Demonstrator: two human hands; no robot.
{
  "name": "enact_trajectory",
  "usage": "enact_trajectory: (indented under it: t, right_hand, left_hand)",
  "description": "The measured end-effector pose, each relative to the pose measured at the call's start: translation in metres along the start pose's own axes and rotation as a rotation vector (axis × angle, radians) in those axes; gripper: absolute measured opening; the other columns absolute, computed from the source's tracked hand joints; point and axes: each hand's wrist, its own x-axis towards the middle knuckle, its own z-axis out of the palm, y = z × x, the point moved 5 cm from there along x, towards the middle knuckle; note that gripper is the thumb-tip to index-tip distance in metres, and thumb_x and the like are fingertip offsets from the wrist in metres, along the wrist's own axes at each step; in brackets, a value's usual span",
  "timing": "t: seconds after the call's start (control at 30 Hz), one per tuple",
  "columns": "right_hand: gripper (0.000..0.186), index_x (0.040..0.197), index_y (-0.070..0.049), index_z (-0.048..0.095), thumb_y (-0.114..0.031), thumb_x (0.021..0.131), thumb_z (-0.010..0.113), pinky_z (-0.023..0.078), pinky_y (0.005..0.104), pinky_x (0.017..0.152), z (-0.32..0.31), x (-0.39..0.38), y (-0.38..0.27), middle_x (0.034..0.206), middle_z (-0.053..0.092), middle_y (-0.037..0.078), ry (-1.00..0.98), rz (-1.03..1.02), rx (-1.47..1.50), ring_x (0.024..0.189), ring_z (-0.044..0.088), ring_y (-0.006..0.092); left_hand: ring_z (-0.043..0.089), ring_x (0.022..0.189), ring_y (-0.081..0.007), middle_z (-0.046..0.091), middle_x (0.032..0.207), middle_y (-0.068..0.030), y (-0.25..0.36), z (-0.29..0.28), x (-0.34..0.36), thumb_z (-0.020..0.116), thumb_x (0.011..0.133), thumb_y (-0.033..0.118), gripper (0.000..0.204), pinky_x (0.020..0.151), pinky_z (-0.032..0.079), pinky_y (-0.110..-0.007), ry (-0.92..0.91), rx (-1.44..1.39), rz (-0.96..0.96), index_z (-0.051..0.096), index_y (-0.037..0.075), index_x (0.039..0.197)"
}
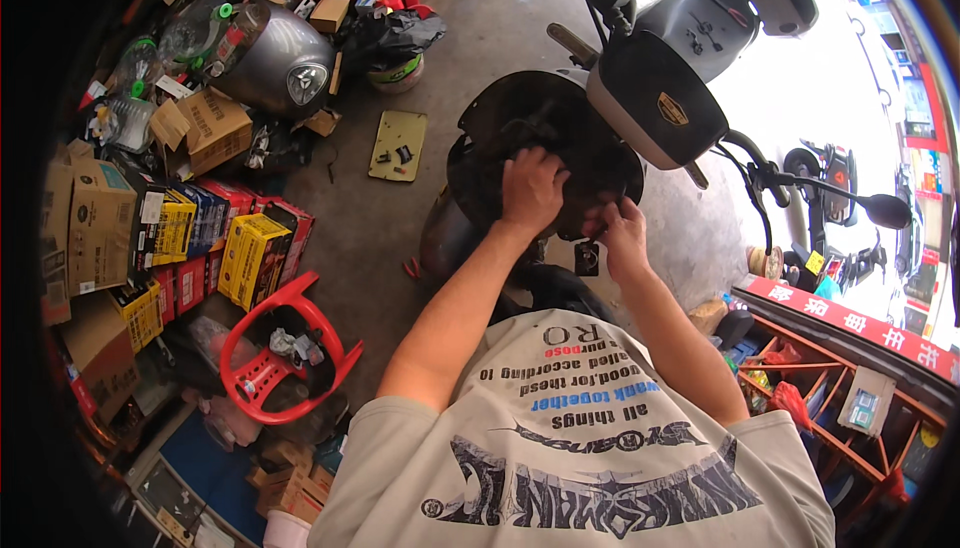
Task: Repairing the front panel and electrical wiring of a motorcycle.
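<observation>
An electric scooter stands in front of me with its dark front shell (490, 113) before my hands. My left hand (535, 188) reaches into the shell, its fingers bent and close together; what they grip is hidden. Just to the right and nearer me, my right hand (615, 233) is closed at the shell's lower right edge, thumb and fingers pinching something small and dark that I cannot make out. A small dark square part (587, 259) hangs below the right hand. Above it sits the black handlebar cowl (650, 98) with a gold badge.
On the floor to the left lies a yellowish tray (385, 166) with small dark parts. Red-handled pliers (411, 268) lie nearer. A red plastic frame (262, 388), stacked boxes (255, 258) and bottles crowd the left. The scooter's mirror (887, 211) juts right, above an orange rack (850, 448).
</observation>
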Motion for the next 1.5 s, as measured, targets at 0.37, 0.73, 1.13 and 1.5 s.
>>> enact_trajectory:
  t: [0.37, 0.73, 1.13, 1.5]
  right_hand:
    - [0.019, 0.104, 0.003, 0.049, -0.011, 0.095, 0.039, 0.05, 0.0304, 0.054, 0.008, 0.03, -0.013, 0.082, 0.063, 0.016, -0.036, 0.034, 0.132, 0.061, 0.06, 0.0203]
    - [0.037, 0.116, 0.006, 0.05, -0.006, 0.082, 0.052, 0.05, 0.0362, 0.079, -0.018, -0.007, -0.004, 0.1, 0.065, 0.02, 0.011, -0.348, -0.456, 0.085, 0.065, 0.0295]
    - [0.034, 0.114, 0.0, 0.054, -0.004, 0.081, 0.055, 0.047, 0.0396, 0.082, 0.015, -0.061, -0.057, 0.109, 0.057, 0.017, -0.061, -0.826, -1.049, 0.092, 0.059, 0.0359]
    - [0.037, 0.11, 0.002, 0.045, -0.019, 0.082, 0.057, 0.051, 0.05, 0.076, 0.072, 0.003, 0.004, 0.108, 0.055, 0.027, -0.28, -0.425, -1.612, 0.088, 0.062, 0.0458]
  left_hand:
    - [0.057, 0.079, -0.0345, 0.053, 0.089, -0.0135, -0.025, -0.019, -0.03, 0.068, 0.075, 0.01, 0.012, 0.069, 0.047, -0.043, -0.121, -0.24, 0.085, 0.064, 0.005, 0.084]
    - [0.06, 0.082, -0.0306, 0.056, 0.092, -0.0145, -0.021, -0.004, -0.062, 0.062, 0.079, 0.005, 0.022, 0.073, 0.048, -0.039, -0.103, -0.469, -0.205, 0.061, 0.005, 0.102]
    - [0.062, 0.094, -0.0336, 0.063, 0.106, -0.021, -0.118, 0.034, -0.053, 0.056, 0.086, 0.025, 0.037, 0.079, 0.049, -0.039, -0.031, -0.572, -0.801, 0.058, -0.002, 0.111]
    - [0.062, 0.086, -0.0209, 0.062, 0.104, -0.0161, -0.088, 0.074, -0.066, 0.058, 0.087, 0.019, 0.032, 0.064, 0.051, -0.031, 0.071, -0.557, -0.708, 0.055, 0.002, 0.114]
